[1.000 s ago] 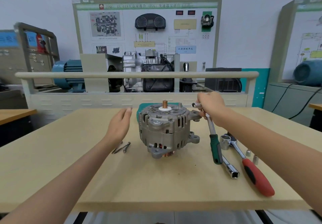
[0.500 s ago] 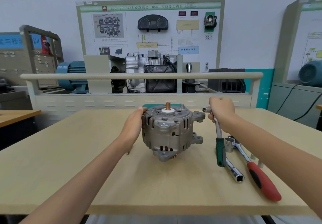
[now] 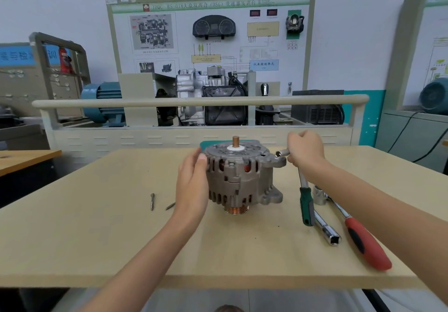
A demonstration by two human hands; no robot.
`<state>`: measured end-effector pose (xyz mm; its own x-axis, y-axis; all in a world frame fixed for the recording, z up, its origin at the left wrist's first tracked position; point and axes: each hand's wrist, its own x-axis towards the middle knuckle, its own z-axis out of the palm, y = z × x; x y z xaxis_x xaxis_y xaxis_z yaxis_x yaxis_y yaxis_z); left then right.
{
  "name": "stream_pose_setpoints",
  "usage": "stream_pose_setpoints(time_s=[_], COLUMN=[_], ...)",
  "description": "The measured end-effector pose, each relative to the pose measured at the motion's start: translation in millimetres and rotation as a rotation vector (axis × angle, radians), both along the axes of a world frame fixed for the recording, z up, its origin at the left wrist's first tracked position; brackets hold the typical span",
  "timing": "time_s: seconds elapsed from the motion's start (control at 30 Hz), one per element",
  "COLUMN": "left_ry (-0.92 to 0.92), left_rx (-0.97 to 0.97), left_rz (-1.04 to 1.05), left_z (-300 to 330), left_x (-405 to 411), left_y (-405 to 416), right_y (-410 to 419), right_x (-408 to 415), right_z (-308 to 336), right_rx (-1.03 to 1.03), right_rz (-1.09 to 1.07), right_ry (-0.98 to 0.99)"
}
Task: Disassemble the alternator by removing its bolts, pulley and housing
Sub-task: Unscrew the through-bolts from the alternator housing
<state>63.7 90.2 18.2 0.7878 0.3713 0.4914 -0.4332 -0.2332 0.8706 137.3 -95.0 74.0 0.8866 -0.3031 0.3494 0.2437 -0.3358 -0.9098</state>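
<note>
The alternator (image 3: 238,177) stands upright near the middle of the worktop (image 3: 97,239), its copper-coloured pulley (image 3: 236,210) at the bottom against the surface and a short copper shaft (image 3: 235,141) poking up from a white collar on top. The left hand (image 3: 192,185) lies flat against the left side of the housing, fingers straight and pressed to the ribbed casing, grasping nothing. The right hand (image 3: 306,150) is curled around the upper end of a green-handled socket wrench (image 3: 306,205), whose socket head (image 3: 282,152) sits just beside the mounting ear at the alternator's upper right; whether the socket is seated on a bolt cannot be told. The wrench's handle hangs down towards the near side. Right of it lie a chrome extension bar (image 3: 327,231) and a red-handled ratchet (image 3: 366,243), with a large socket (image 3: 318,194) at the ratchet's far end. Two loose bolts (image 3: 152,201) rest on the worktop left of the left wrist, one partly hidden behind it.
</note>
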Motion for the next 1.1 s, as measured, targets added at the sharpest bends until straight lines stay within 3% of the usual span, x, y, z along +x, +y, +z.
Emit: stream_pose_setpoints(time_s=[0.1, 0.17, 0.33, 0.43, 0.53, 0.83, 1.0, 1.1], left_ry=[0.006, 0.060, 0.045, -0.029, -0.083, 0.009, -0.066, -0.110], left_rx=[0.347, 0.493, 0.493, 0.599, 0.712, 0.704, 0.772, 0.779], left_rz=[0.101, 0.018, 0.029, 0.066, 0.117, 0.141, 0.234, 0.123], left_z=[12.4, 13.2, 5.3, 0.2, -4.2, -3.9, 3.2, 18.3], left_x=[14.0, 23.7, 28.3, 22.9, 17.9, 10.0, 10.8, 12.3], left_y=[6.2, 1.9, -7.2, -4.1, -7.9, -25.3, -28.9, -34.6], right_y=[8.1, 15.6, 36.4, 46.7, 50.7, 49.4, 45.1, 45.5], right_x=[-4.6, -9.8, -21.4, -25.1, -25.5, -19.3, -21.0, -20.9], right_z=[6.1, 13.5, 23.7, 25.2, 27.2, 29.7, 30.5, 32.9], right_rx=[-0.173, -0.277, -0.612, -0.733, -0.771, -0.940, -0.845, -0.777], right_rz=[-0.051, -0.051, -0.063, -0.082, -0.101, -0.126, 0.102, 0.268], right_ry=[-0.125, -0.196, -0.423, -0.516, -0.563, -0.714, -0.832, -0.822])
